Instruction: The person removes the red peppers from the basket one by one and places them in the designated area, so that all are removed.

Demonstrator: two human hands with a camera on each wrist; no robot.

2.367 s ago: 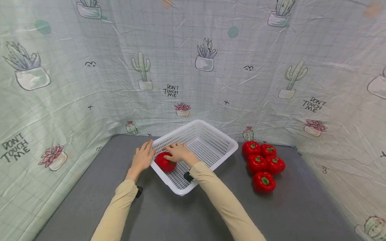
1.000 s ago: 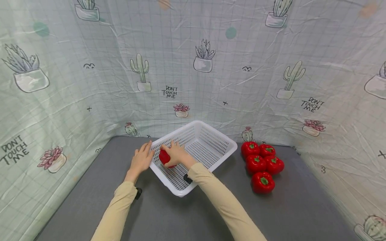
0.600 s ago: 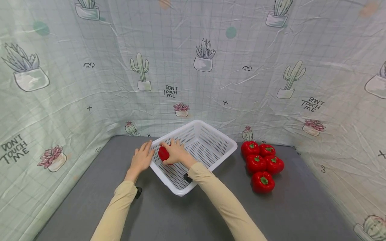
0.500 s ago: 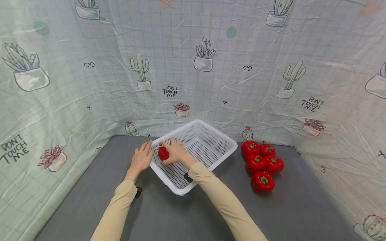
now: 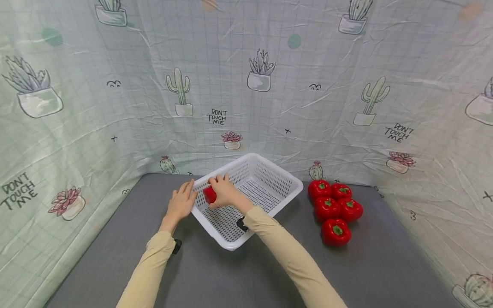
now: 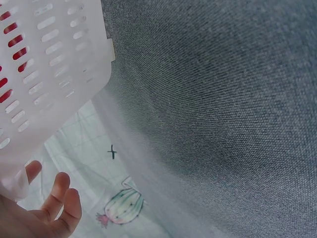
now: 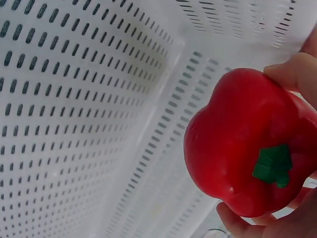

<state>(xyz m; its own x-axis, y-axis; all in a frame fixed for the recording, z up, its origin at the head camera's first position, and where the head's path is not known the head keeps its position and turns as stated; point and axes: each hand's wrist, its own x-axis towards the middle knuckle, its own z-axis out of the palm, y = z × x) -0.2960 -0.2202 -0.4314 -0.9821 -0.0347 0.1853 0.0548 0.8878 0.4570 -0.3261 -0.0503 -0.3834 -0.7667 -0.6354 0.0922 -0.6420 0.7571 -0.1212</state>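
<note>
My right hand (image 5: 226, 194) is inside the white perforated plastic basket (image 5: 231, 245), gripping a red bell pepper (image 5: 209, 195) near the left corner. The right wrist view shows thumb and fingers on opposite sides of the pepper (image 7: 233, 139), its green stem facing the camera; much of the basket floor shows beyond. My left hand (image 5: 180, 204) rests on the basket's left corner rim. From the left wrist, the hand's loose fingers (image 6: 59, 191) reach past the rim, partly hidden by it; red shows through the wall's slots.
Several red bell peppers (image 5: 336, 233) stand grouped on the grey tabletop (image 5: 215, 282) to the right of the basket. A cactus-print curtain (image 5: 265, 115) hangs close behind the basket and along both sides.
My right hand has gone from touching the pepper to gripping it. The pepper has been turned and shifted slightly within the basket's left corner. The left hand has kept its place.
</note>
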